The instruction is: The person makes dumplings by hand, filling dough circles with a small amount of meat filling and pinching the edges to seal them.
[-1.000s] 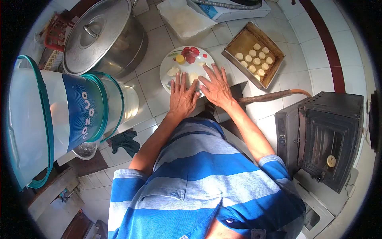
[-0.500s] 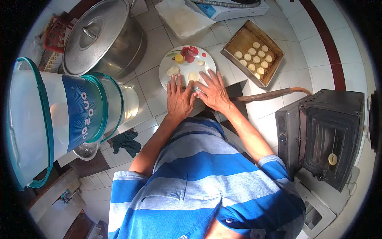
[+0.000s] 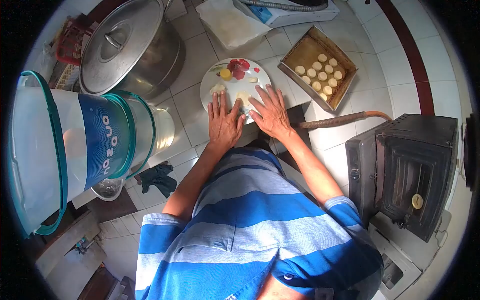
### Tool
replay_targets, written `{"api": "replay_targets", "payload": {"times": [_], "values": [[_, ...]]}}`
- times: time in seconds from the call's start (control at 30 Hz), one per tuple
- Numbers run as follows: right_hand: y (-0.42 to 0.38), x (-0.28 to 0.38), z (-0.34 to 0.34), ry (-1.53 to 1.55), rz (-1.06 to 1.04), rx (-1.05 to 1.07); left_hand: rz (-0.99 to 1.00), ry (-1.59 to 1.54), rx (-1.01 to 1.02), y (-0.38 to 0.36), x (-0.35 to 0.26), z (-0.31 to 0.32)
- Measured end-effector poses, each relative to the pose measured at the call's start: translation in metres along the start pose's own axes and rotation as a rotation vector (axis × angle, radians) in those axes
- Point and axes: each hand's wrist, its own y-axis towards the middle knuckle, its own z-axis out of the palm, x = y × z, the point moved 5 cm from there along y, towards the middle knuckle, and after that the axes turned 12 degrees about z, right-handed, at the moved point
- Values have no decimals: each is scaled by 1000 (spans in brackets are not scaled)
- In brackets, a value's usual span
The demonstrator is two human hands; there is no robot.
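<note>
A white plate with red flowers (image 3: 209, 76) lies on the tiled counter in front of me. On it, a thin flattened piece of dough (image 3: 243, 97) sits between my hands. My left hand (image 3: 225, 121) has its fingers stretched out over the plate's near edge, the index fingertip at the dough. My right hand (image 3: 272, 114) is spread on the other side, its fingertips near the dough's right edge. Another flat dough piece (image 3: 217, 89) lies by the left fingertips. Farther back are a round yellow lump (image 3: 226, 74) and a small pale dough piece (image 3: 253, 80).
A metal baking tray (image 3: 311, 44) with several round pale pieces stands right of the plate. A large lidded pot (image 3: 170, 62) and a clear bucket (image 3: 70, 140) are on the left. A small black oven (image 3: 417, 130) and a hose (image 3: 340, 119) are on the right.
Both hands have drawn slightly back toward me, and their thumbs and index fingers are a little farther apart. More of the dough between them shows.
</note>
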Motion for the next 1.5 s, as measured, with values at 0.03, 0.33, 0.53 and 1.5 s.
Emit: {"api": "replay_targets", "payload": {"times": [0.03,0.33,0.53,1.5], "values": [[1,0,0,-7,7,-13,1,0,-1,2,0,-1],[16,1,2,-19,-5,-14,-6,34,30,9,6,-6],[25,10,3,20,-32,-34,-123,23,-139,11,34,-17],[58,40,-17,820,245,283,-503,-1753,-188,8,48,-30]]}}
